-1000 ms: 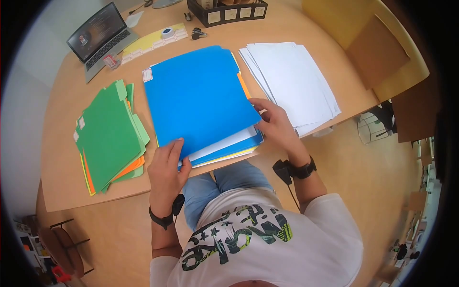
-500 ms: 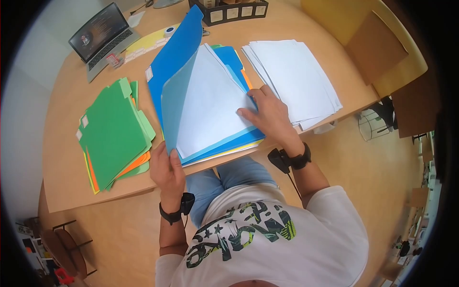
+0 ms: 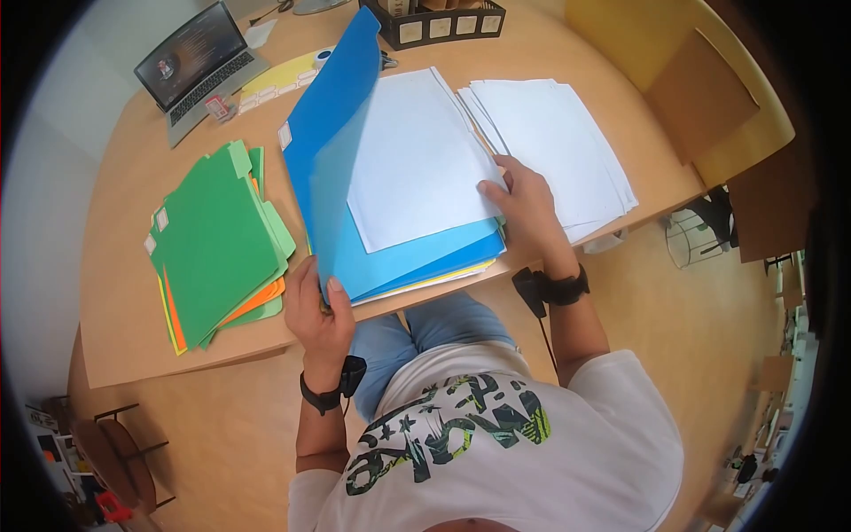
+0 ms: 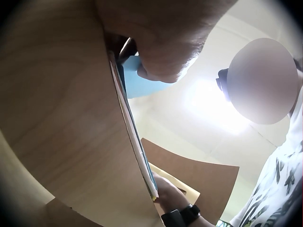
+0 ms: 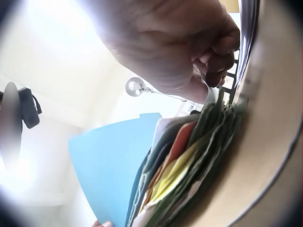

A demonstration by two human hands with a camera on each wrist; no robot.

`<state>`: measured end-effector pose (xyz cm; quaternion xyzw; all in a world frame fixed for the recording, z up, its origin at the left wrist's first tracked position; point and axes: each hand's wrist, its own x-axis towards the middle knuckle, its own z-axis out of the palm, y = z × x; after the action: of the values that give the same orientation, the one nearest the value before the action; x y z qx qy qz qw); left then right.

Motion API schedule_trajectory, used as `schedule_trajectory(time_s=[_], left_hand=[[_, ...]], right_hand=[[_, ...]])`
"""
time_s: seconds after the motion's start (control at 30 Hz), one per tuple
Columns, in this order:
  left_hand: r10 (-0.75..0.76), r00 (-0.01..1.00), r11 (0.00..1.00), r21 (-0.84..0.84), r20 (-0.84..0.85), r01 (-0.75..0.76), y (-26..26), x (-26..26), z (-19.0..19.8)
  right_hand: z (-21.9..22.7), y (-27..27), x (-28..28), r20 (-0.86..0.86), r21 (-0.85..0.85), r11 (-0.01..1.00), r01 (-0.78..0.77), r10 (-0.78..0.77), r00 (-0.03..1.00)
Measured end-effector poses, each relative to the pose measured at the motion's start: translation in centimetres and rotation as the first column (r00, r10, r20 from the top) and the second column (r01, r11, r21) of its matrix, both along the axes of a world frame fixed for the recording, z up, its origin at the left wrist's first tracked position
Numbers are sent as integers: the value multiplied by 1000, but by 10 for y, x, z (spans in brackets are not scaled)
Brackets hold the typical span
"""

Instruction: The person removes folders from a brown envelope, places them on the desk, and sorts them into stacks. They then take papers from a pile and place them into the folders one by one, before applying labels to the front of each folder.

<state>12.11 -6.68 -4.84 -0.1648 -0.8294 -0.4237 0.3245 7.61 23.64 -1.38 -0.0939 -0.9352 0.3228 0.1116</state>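
A blue file folder [image 3: 310, 146] lies opened on a stack of folders, its front cover tilted up at the left and its light blue inner side [image 5: 113, 161] showing. My left hand [image 3: 316, 315] grips the folder at its lower left corner, thumb on the near side. Inside lies white paper [image 3: 425, 160], set askew toward the upper right, so a light blue strip shows below it. The right hand [image 3: 532, 204] pinches the paper's right edge between thumb and fingers. Beneath, the stack's edges [image 5: 175, 179] show blue, orange, yellow and green layers in the right wrist view.
Green folders [image 3: 217, 253], with orange and yellow ones under them, lie in a pile at the left. White sheets [image 3: 554, 151] are stacked at the right. Farther back stand a laptop [image 3: 199, 75], label sheets [image 3: 279, 89] and a black tray [image 3: 448, 27]. A yellow chair [image 3: 620, 44] adjoins the table.
The blue cover has swung up and left, uncovering white paper. My right hand has gone from the cover to the paper, which has slid up and right. The left hand stays at the corner.
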Motion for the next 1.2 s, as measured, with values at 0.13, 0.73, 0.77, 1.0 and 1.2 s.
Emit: schedule_trajectory(time_s=[0.13,0.73,0.77,1.0,1.2], left_hand=[[-3,1000,990,-144,-29,-1,2,-3,8],[40,999,997,-69,20,-39,-28,-5,29],[65,998,998,-8,25,-65,-37,-7,30],[220,975,952,218,7,-216,-132,-5,50],[255,957,962,69,138,-266,-213,-3,31]], right_hand=[[-17,43,-1,-202,-184,983,0,-38,979],[-60,202,41,-329,256,775,578,-493,805],[-64,201,40,-336,239,785,571,-486,807],[-55,185,38,-534,382,684,622,-386,752],[-17,115,39,-560,99,945,312,-206,802]])
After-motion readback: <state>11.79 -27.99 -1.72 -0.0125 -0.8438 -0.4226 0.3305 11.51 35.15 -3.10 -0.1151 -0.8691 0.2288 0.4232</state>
